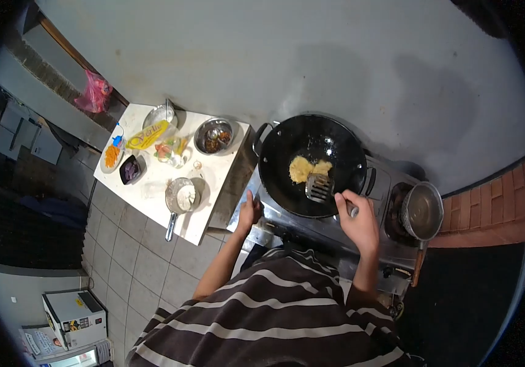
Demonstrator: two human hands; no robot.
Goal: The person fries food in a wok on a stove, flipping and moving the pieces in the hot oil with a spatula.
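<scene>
My right hand (359, 221) is closed around the handle of a slotted metal turner (319, 188). The turner's head is down in a large black wok (287, 199), against the lower edge of two joined yellow pieces of frying food (301, 169). Oil glistens around the food. To the left of the wok, by the front left edge of the stove, is my left hand (249, 213). Its thumb points up, apart from the other fingers, which are partly hidden, and I see nothing held in it.
A saucepan (423, 211) with a wooden handle sits on the stove's right burner. The white table (146, 205) at left bears a small pot (182, 196) of pale batter, a steel bowl (213, 136), a yellow packet (147, 134) and a plate of orange pieces (112, 156).
</scene>
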